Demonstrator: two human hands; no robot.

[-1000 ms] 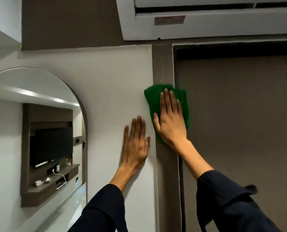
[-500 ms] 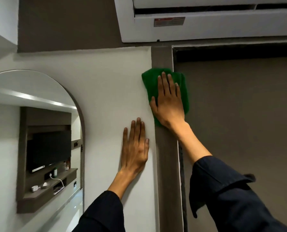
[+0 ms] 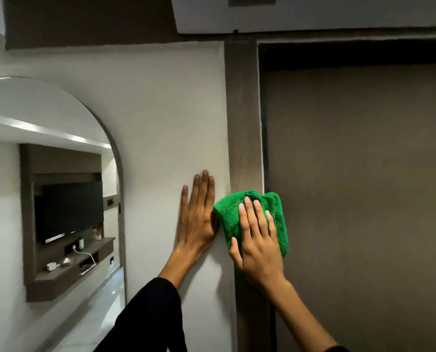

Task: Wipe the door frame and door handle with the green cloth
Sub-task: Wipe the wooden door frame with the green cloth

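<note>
A brown door frame [image 3: 242, 118] runs upright through the middle of the view, with the brown door [image 3: 359, 186] to its right. My right hand [image 3: 259, 246] lies flat on a folded green cloth [image 3: 228, 214] and presses it against the frame at mid height. My left hand [image 3: 198, 217] rests flat on the white wall just left of the frame, fingers spread upward, its edge touching the cloth. No door handle is in view.
An arched mirror [image 3: 59, 199] hangs on the white wall [image 3: 161, 110] at the left and reflects a television and a shelf. A white air conditioner [image 3: 313, 13] sits above the door.
My right hand first slid the cloth up the frame, then down to beside my left hand. The left hand stays on the wall. The view has shifted.
</note>
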